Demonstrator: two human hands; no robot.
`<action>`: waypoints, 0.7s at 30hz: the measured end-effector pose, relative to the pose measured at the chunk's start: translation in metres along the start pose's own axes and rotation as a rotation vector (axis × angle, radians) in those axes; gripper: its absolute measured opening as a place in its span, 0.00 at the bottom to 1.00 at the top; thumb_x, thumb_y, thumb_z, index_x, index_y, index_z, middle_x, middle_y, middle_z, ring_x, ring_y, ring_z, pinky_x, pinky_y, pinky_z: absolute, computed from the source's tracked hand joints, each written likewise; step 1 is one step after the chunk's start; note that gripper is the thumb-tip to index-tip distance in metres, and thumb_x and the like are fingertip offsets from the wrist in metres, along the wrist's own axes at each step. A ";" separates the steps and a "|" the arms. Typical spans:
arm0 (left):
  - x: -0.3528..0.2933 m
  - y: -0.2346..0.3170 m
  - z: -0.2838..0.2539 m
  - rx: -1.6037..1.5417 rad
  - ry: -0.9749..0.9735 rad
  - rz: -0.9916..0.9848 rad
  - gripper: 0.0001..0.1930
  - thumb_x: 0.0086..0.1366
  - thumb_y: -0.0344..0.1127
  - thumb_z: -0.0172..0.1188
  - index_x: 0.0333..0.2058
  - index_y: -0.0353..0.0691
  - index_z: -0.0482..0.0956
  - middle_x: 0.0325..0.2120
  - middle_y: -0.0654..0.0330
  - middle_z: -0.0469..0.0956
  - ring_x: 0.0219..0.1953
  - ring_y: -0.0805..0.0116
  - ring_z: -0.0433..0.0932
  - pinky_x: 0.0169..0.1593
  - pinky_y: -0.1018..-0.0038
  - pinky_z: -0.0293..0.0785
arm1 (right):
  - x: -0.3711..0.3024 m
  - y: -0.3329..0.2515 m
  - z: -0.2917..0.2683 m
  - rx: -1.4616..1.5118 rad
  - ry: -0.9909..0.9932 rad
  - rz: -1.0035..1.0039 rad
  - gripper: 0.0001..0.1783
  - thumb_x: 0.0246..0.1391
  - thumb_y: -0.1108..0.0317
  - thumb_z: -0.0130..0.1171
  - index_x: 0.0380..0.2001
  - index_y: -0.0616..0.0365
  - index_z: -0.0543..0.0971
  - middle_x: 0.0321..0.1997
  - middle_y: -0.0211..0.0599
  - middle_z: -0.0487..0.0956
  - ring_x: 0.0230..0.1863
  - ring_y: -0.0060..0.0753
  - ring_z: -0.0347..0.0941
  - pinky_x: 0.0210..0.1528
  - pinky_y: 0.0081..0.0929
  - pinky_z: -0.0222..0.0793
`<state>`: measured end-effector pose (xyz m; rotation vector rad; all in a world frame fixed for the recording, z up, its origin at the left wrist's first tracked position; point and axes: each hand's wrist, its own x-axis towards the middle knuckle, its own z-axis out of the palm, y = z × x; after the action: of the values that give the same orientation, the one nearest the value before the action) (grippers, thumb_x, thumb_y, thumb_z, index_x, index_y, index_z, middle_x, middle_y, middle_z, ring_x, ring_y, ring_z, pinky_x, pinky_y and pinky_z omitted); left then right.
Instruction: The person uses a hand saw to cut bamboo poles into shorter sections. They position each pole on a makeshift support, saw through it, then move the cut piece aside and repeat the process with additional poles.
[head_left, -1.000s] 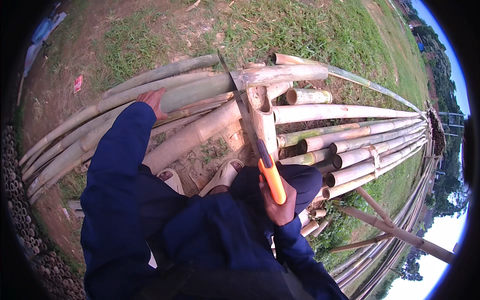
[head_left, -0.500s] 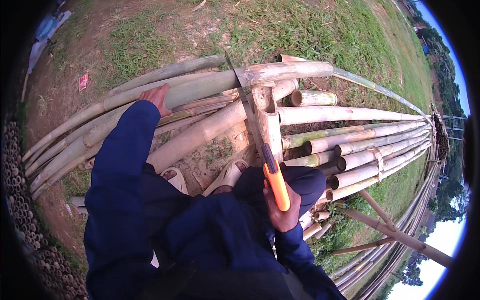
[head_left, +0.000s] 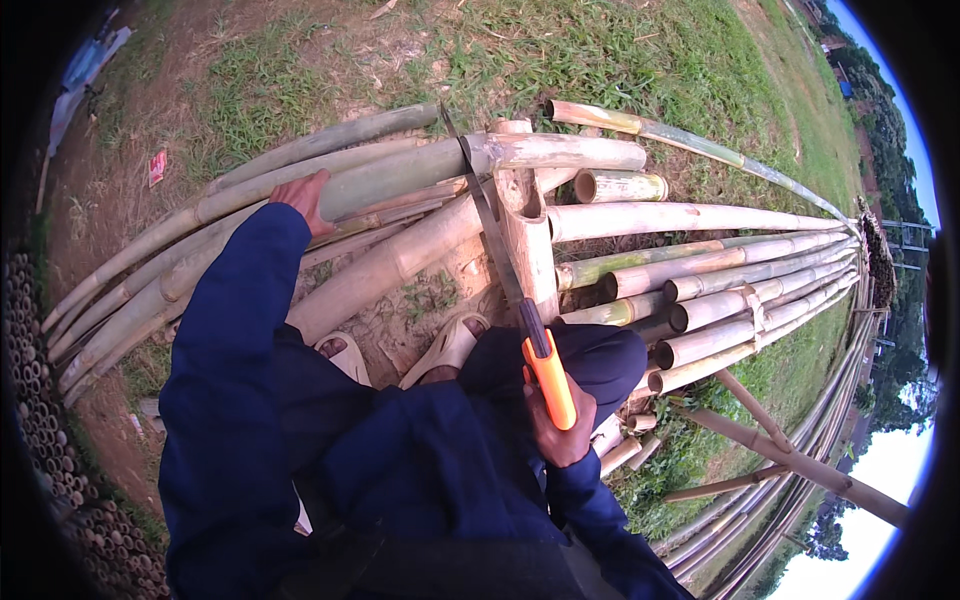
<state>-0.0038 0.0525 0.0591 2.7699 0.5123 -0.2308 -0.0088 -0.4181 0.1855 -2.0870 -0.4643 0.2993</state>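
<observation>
My right hand [head_left: 562, 425] is closed around the orange and black handle of a handsaw [head_left: 497, 243]. The saw's blade slants away from me and lies across a thick bamboo pole [head_left: 390, 178], where the pole rests over an upright notched bamboo post [head_left: 530, 250]. To the right of the blade is the pole's short pale end [head_left: 575, 151]. My left hand [head_left: 303, 200] grips the same pole farther left, with its fingertips partly hidden. How deep the blade sits in the bamboo I cannot tell.
Several cut bamboo poles [head_left: 700, 218] lie to the right, with a short bamboo piece [head_left: 620, 187] beside them. A thick bamboo length [head_left: 390, 265] slants along the ground before my sandals [head_left: 447, 350]. Stacked bamboo [head_left: 60, 470] lines the left edge.
The pole's short end sits slightly lower and nearer, uncovering the tip of a pole behind it. The saw has slid slightly towards me. My left hand keeps its place on the pole.
</observation>
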 end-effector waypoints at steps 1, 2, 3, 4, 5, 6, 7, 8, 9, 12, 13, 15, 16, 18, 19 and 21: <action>0.000 0.001 -0.002 0.001 -0.016 -0.003 0.40 0.41 0.42 0.79 0.54 0.39 0.72 0.43 0.42 0.83 0.49 0.38 0.81 0.53 0.51 0.77 | -0.001 0.003 0.002 0.034 0.016 0.006 0.15 0.57 0.76 0.65 0.47 0.67 0.82 0.30 0.46 0.84 0.28 0.41 0.83 0.36 0.32 0.76; 0.002 0.001 -0.003 -0.003 -0.030 -0.005 0.40 0.41 0.43 0.80 0.54 0.40 0.72 0.44 0.42 0.82 0.50 0.39 0.81 0.54 0.51 0.76 | 0.001 0.002 0.004 0.062 0.033 0.011 0.15 0.56 0.76 0.65 0.47 0.66 0.82 0.30 0.45 0.83 0.28 0.39 0.83 0.36 0.31 0.77; 0.002 0.000 -0.002 -0.011 -0.037 -0.005 0.40 0.41 0.42 0.79 0.54 0.40 0.72 0.43 0.41 0.83 0.49 0.38 0.81 0.53 0.51 0.77 | 0.017 0.001 0.012 0.094 0.016 0.045 0.12 0.56 0.75 0.65 0.45 0.66 0.82 0.28 0.45 0.83 0.27 0.38 0.82 0.35 0.32 0.76; 0.000 -0.002 0.001 -0.016 -0.044 -0.007 0.39 0.41 0.41 0.78 0.54 0.39 0.73 0.42 0.41 0.83 0.49 0.37 0.81 0.53 0.51 0.77 | 0.043 -0.001 0.024 0.129 -0.002 0.077 0.10 0.57 0.75 0.65 0.42 0.67 0.82 0.27 0.44 0.82 0.27 0.36 0.81 0.34 0.32 0.75; -0.001 -0.001 0.004 -0.025 -0.049 -0.002 0.39 0.41 0.40 0.77 0.54 0.39 0.74 0.42 0.41 0.83 0.48 0.37 0.81 0.53 0.51 0.77 | 0.073 -0.002 0.038 0.135 -0.015 0.075 0.08 0.57 0.74 0.65 0.38 0.67 0.81 0.24 0.43 0.80 0.25 0.34 0.79 0.33 0.32 0.74; -0.001 0.002 0.009 -0.012 -0.041 0.009 0.39 0.41 0.40 0.77 0.54 0.39 0.74 0.42 0.40 0.83 0.48 0.37 0.81 0.53 0.51 0.77 | 0.100 0.001 0.051 0.146 -0.028 0.069 0.07 0.57 0.73 0.65 0.35 0.67 0.80 0.22 0.42 0.79 0.24 0.32 0.78 0.32 0.33 0.73; -0.001 0.006 0.015 0.002 -0.029 0.022 0.39 0.41 0.40 0.77 0.55 0.39 0.74 0.42 0.40 0.83 0.48 0.37 0.81 0.53 0.51 0.77 | 0.116 0.009 0.061 0.129 0.004 0.021 0.08 0.58 0.73 0.65 0.33 0.67 0.78 0.21 0.42 0.77 0.23 0.32 0.76 0.30 0.33 0.72; 0.000 0.005 0.014 0.020 -0.018 0.025 0.39 0.40 0.40 0.77 0.55 0.40 0.74 0.42 0.40 0.83 0.48 0.37 0.81 0.53 0.51 0.77 | 0.128 0.013 0.070 0.118 0.028 -0.031 0.09 0.58 0.72 0.65 0.31 0.67 0.77 0.19 0.42 0.76 0.21 0.31 0.75 0.29 0.33 0.71; 0.004 0.001 0.009 0.021 -0.011 0.027 0.39 0.41 0.40 0.77 0.55 0.40 0.74 0.42 0.40 0.83 0.48 0.37 0.81 0.53 0.51 0.77 | 0.123 0.014 0.068 0.105 0.026 -0.086 0.08 0.59 0.72 0.65 0.32 0.67 0.77 0.20 0.44 0.76 0.21 0.29 0.75 0.29 0.31 0.71; -0.004 -0.004 0.015 -0.011 -0.039 0.001 0.38 0.41 0.40 0.77 0.54 0.40 0.74 0.42 0.40 0.83 0.47 0.37 0.81 0.53 0.50 0.77 | 0.063 0.017 0.045 0.123 -0.019 0.066 0.07 0.59 0.74 0.64 0.38 0.66 0.81 0.23 0.44 0.79 0.25 0.30 0.79 0.32 0.31 0.74; -0.006 -0.003 0.018 -0.015 -0.062 -0.003 0.38 0.41 0.40 0.77 0.54 0.40 0.74 0.42 0.40 0.83 0.47 0.37 0.81 0.53 0.50 0.77 | 0.040 0.015 0.036 0.175 -0.009 0.092 0.10 0.59 0.75 0.64 0.43 0.66 0.82 0.25 0.42 0.81 0.26 0.30 0.80 0.33 0.30 0.75; -0.005 0.002 0.010 -0.010 -0.086 -0.017 0.38 0.41 0.40 0.77 0.54 0.41 0.74 0.42 0.40 0.83 0.47 0.36 0.81 0.53 0.51 0.77 | 0.008 0.025 0.029 0.111 0.017 0.050 0.11 0.59 0.75 0.64 0.44 0.66 0.82 0.28 0.43 0.83 0.27 0.29 0.80 0.35 0.29 0.75; -0.004 0.007 0.006 -0.006 -0.097 -0.024 0.38 0.41 0.41 0.77 0.54 0.41 0.73 0.42 0.40 0.83 0.48 0.36 0.81 0.53 0.51 0.77 | 0.005 0.026 0.031 0.118 0.045 0.042 0.11 0.59 0.75 0.64 0.44 0.66 0.82 0.28 0.44 0.82 0.26 0.29 0.79 0.35 0.29 0.75; -0.010 0.009 0.009 -0.020 -0.141 -0.022 0.38 0.42 0.41 0.76 0.54 0.41 0.73 0.42 0.40 0.83 0.48 0.36 0.81 0.54 0.51 0.77 | 0.041 0.015 0.045 0.261 0.042 0.110 0.10 0.58 0.75 0.64 0.43 0.66 0.82 0.26 0.42 0.81 0.26 0.30 0.78 0.35 0.29 0.75; -0.012 0.008 0.012 -0.036 -0.161 -0.012 0.38 0.42 0.41 0.76 0.54 0.40 0.74 0.43 0.40 0.83 0.48 0.36 0.81 0.54 0.51 0.77 | 0.067 0.019 0.056 0.218 0.018 0.114 0.10 0.58 0.75 0.64 0.43 0.66 0.82 0.26 0.41 0.81 0.27 0.29 0.78 0.35 0.28 0.75; -0.005 0.010 0.006 -0.027 -0.137 0.005 0.37 0.42 0.41 0.76 0.54 0.40 0.74 0.43 0.40 0.83 0.48 0.36 0.81 0.54 0.52 0.77 | 0.099 0.023 0.067 0.193 0.005 0.107 0.09 0.58 0.75 0.64 0.42 0.67 0.81 0.27 0.40 0.81 0.28 0.27 0.77 0.36 0.27 0.74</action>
<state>-0.0057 0.0403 0.0576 2.7054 0.4706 -0.4057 0.0591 -0.3349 0.1283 -1.9263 -0.3079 0.3862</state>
